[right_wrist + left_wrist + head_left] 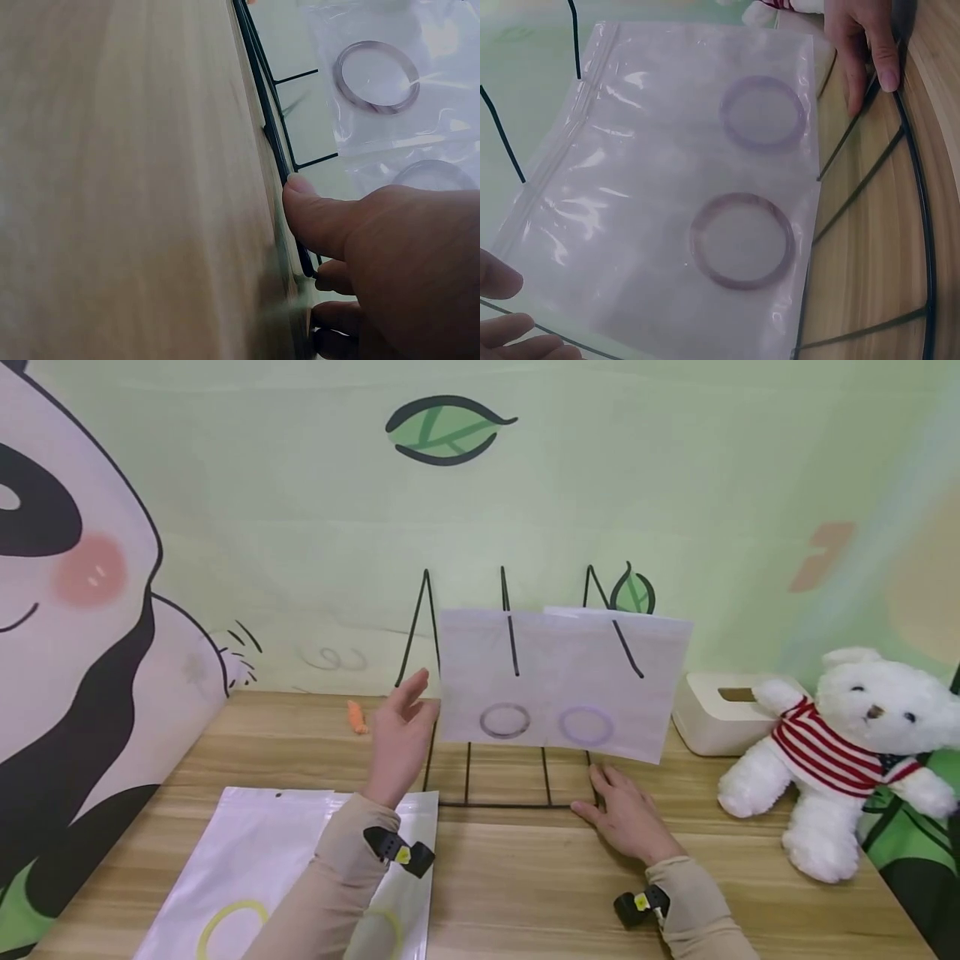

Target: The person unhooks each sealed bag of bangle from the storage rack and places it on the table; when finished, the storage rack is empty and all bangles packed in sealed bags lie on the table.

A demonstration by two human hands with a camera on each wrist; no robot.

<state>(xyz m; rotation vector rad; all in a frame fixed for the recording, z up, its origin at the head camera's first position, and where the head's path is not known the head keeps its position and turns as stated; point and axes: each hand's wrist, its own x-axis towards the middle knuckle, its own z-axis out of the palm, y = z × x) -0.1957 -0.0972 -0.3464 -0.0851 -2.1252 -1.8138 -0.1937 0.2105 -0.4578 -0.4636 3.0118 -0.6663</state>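
A black wire rack (467,777) stands at the back of the wooden table (525,893). A translucent zip bag (562,681) leans upright in it, with a dark ring (505,721) and a purple ring (586,725) inside; a second bag shows just behind it. My left hand (405,731) is raised beside the bag's left edge with its fingers straight, holding nothing. My right hand (621,810) lies flat at the rack's front right corner. Its thumb (315,217) and fingers (862,52) press on the base wire (924,225). The left wrist view shows the bag (652,172) and both rings close up.
Flat white bags (255,852) holding yellow rings lie at the front left under my left forearm. A small orange object (357,717) sits by the wall. A white tissue box (720,722) and a white teddy bear (840,760) stand at the right.
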